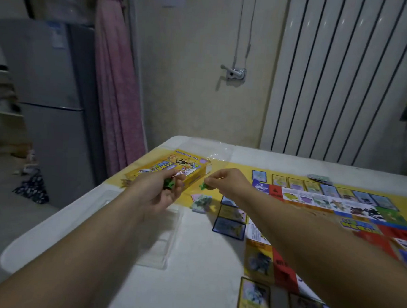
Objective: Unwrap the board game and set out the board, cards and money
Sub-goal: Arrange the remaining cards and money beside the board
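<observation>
My left hand (pixel 162 191) cups several small green plastic pieces (pixel 169 183) just in front of the yellow game box (pixel 173 168). My right hand (pixel 224 181) pinches one green piece (pixel 204 185) between its fingertips, a little right of the box. The game board (pixel 351 210) lies unfolded on the right of the white table (pixel 198 260). Cards (pixel 229 226) lie in rows along the board's left and far edges. A small stack of paper money (pixel 202 202) rests below my right hand, and another stack (pixel 320 178) sits at the board's far edge.
Clear plastic wrap (pixel 219 152) lies crumpled behind the box. A clear plastic tray (pixel 161 241) rests on the table under my left forearm. A grey fridge (pixel 48 96) and a pink curtain (pixel 116 89) stand left of the table, a white radiator (pixel 345 79) behind it.
</observation>
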Demonstrator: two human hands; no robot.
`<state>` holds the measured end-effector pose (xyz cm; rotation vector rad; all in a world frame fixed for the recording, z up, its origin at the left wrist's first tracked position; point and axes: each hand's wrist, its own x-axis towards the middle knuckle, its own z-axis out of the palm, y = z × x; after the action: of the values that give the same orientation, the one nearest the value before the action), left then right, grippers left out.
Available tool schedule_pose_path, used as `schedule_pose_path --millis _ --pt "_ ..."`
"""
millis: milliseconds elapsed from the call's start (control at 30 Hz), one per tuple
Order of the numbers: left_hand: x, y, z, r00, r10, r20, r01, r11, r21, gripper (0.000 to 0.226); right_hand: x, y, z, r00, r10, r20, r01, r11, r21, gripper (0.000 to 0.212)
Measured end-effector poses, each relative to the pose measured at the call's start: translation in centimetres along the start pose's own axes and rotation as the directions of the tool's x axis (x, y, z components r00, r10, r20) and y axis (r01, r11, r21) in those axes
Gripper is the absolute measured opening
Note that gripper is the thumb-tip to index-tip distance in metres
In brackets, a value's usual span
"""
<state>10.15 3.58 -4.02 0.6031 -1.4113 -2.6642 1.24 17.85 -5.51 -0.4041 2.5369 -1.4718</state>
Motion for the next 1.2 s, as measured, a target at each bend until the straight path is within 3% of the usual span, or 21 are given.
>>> schedule_pose_path --millis 100,300,400,467,567,700,900,1033,1200 --pt "-0.5 0.0 0.0 1.000 0.002 -0.010 -0.003 0.997 -0.075 0.024 0.4 0.5 0.2 0.999 -0.006 -0.050 0.000 0.993 -0.119 0.033" --pt "-2.1 -2.0 2.3 0.995 -0.031 0.100 0.033 0.999 -0.014 0.034 -3.8 -0.4 -2.9 0.985 -0.170 0.005 0.170 0.983 -0.069 0.021" --pt "-3.2 -3.4 4.4 0.982 -0.075 0.171 0.071 0.997 0.029 0.039 -7.4 -1.0 -5.3 0.934 -0.356 0.019 0.344 0.889 -0.303 0.028" --pt "-3.9 -4.6 5.9 0.963 -0.120 0.243 0.111 0.993 0.050 0.040 -9.8 -0.7 -6.9 0.920 -0.385 0.069 0.378 0.828 -0.415 0.041" --pt "-5.2 -6.4 8.3 0.912 -0.197 0.361 0.161 0.979 0.127 0.036 -12.7 0.4 -9.3 0.915 -0.391 0.102 0.393 0.802 -0.450 0.055" --pt "-8.1 -8.9 12.3 0.844 -0.263 0.468 0.167 0.957 0.237 0.035 -16.2 2.6 -12.1 0.920 -0.387 0.065 0.380 0.839 -0.390 0.056" --pt "-11.9 -13.4 18.7 0.746 -0.323 0.583 0.097 0.918 0.384 0.036 -21.9 6.0 -17.8 0.850 -0.499 -0.166 0.319 0.741 -0.591 0.039" --pt "-13.9 -16.8 22.4 0.684 -0.382 0.622 0.047 0.874 0.484 0.034 -25.9 8.1 -21.6 0.846 -0.476 -0.241 0.253 0.756 -0.604 0.031" --pt "-16.0 -21.3 26.9 0.677 -0.382 0.629 0.012 0.860 0.509 0.020 -30.4 11.0 -26.5 0.826 -0.446 -0.345 0.132 0.747 -0.651 0.027"
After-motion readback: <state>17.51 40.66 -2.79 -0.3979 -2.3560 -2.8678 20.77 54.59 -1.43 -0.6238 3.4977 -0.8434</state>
